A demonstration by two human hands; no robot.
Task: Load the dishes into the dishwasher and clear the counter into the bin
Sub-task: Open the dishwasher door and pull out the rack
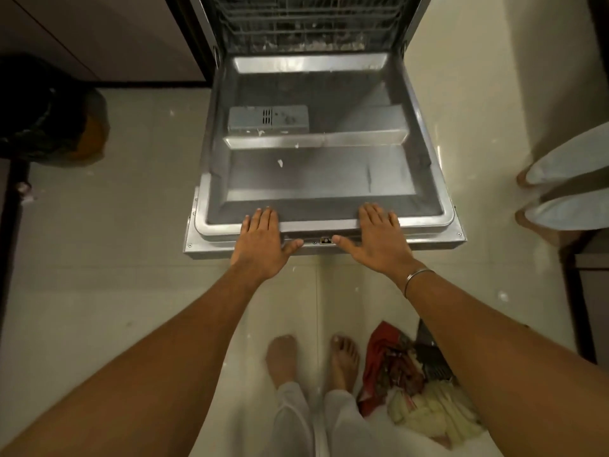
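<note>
The dishwasher door [323, 179] lies folded down flat in front of me, its steel inner face up, with a grey detergent dispenser [268, 118] on it. Behind it the wire lower rack [306, 24] sits inside the tub; what it holds is too dim to tell. My left hand [263, 245] rests flat on the door's near edge, fingers on top, thumb stretched along the front lip. My right hand [375, 242] lies the same way a little to the right. Neither hand holds a dish.
A dark bin with a black bag [43, 107] stands on the floor at the left. Another person's feet [560, 192] are at the right of the door. A heap of red and white cloth [412, 384] lies by my bare feet [313, 361].
</note>
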